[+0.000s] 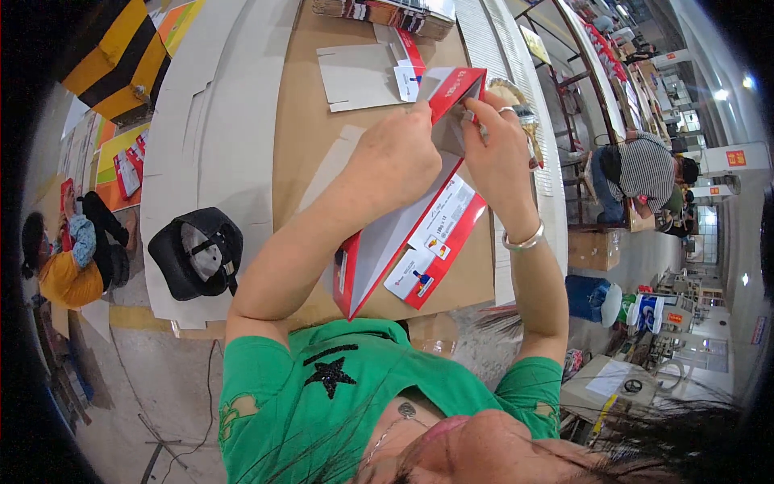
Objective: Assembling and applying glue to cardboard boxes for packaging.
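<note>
Left of the box (403, 234) lay a black cloth cap (193, 254), its pale inside showing; beyond it, a flat greyish card (361, 78) with cut slits and a bundled stack (387, 12). To its right ran a ribbed strip (524, 234). The box, thin red-and-white card folded into an open trough, sat slantwise over the brown tabletop (300, 105), its far end partly hidden by the hands. The right hand's (496, 145) fingers pinched that end's red edge; the left hand's (395, 153) were curled against it, tips obscured, grip unclear.
</note>
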A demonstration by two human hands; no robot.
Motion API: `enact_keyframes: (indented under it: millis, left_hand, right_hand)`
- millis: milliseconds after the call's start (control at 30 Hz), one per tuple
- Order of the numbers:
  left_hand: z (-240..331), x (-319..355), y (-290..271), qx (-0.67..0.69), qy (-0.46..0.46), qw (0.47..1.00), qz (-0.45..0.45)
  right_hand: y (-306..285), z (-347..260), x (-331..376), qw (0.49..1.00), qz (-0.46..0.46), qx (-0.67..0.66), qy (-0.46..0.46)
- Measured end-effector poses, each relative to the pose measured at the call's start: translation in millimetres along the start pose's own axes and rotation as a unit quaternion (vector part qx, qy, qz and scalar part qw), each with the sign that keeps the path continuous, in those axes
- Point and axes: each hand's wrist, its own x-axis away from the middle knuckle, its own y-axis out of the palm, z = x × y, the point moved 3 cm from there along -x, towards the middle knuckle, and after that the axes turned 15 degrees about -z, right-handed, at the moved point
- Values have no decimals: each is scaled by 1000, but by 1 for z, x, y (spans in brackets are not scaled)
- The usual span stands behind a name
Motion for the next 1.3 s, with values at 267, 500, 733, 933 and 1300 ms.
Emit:
enact_keyframes:
  millis: [267, 500, 733, 933, 1300]
  left_hand:
    - [-1, 1, 8, -43, -35, 998, -2]
    - [-12, -1, 21, -89, -35, 995, -24]
    - [-22, -3, 37, -96, -82, 989, -75]
    - [-29, -4, 54, -137, -78, 986, -64]
    - [-38, 6, 86, -201, -47, 978, -9]
  right_hand:
    - [10, 28, -3, 981, -118, -125, 89]
    - [22, 36, 2, 949, -209, -159, 172]
    - [41, 54, 10, 934, -251, -174, 187]
    - [50, 59, 21, 895, -282, -256, 230]
    - [69, 67, 50, 850, -269, -355, 281]
